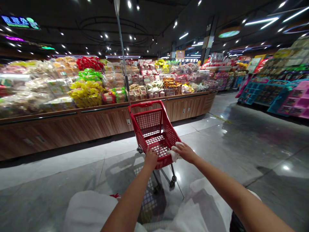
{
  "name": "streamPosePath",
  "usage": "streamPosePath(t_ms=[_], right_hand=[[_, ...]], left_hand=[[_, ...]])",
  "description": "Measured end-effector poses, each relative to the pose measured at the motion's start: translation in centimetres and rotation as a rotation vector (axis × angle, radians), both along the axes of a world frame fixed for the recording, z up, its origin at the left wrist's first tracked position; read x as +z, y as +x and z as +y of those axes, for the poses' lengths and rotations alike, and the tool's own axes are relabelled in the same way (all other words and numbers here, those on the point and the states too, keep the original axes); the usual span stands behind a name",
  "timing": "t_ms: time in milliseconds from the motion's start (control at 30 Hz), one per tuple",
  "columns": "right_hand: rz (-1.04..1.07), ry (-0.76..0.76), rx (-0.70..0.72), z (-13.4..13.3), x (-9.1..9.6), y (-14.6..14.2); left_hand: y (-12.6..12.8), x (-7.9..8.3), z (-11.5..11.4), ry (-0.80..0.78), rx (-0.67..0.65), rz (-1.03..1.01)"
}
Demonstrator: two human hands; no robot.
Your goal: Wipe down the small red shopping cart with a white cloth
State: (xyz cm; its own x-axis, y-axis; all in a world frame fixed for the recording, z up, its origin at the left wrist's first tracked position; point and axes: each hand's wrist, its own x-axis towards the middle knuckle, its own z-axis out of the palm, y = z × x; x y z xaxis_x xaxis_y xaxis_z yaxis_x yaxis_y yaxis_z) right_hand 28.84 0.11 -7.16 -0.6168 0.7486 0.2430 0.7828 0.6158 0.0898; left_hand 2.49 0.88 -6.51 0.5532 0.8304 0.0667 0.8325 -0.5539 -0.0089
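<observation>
Cart (169,129): empty, standing on the floor beside the counter (96,122).
Left hand (151,158): curled on the rear rim.
Right hand (184,151): clasping a cloth (173,156) against the rim.
Handling: probably light, rigid, free-rolling; hold the rear rim.

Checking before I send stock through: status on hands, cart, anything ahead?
Left hand gripping red cart at rear rim. Right hand on white cloth at the rim, grip unclear. Wooden display counter close ahead of cart.

The cart (155,133) stands on the floor (229,141) before the display counter (96,119), shelves (285,93) to the right.
</observation>
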Motion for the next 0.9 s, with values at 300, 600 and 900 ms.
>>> streamPosePath(t_ms=[300, 600, 900], right_hand=[[0.001, -0.077, -0.033, -1.1, -0.7, -6.9], [0.052, -0.088, -0.012, -0.7, -0.4, -0.3], [0.361, -0.139, -0.272, -1.1, 1.7, -5.0]], left_hand=[[0.5, -0.4, 0.0, 0.041, 0.028, -0.061], [0.1, 0.4, -1.7, 0.034, 0.023, -0.135], [-0.9, 0.0, -1.8, 0.013, -0.196, -0.13]])
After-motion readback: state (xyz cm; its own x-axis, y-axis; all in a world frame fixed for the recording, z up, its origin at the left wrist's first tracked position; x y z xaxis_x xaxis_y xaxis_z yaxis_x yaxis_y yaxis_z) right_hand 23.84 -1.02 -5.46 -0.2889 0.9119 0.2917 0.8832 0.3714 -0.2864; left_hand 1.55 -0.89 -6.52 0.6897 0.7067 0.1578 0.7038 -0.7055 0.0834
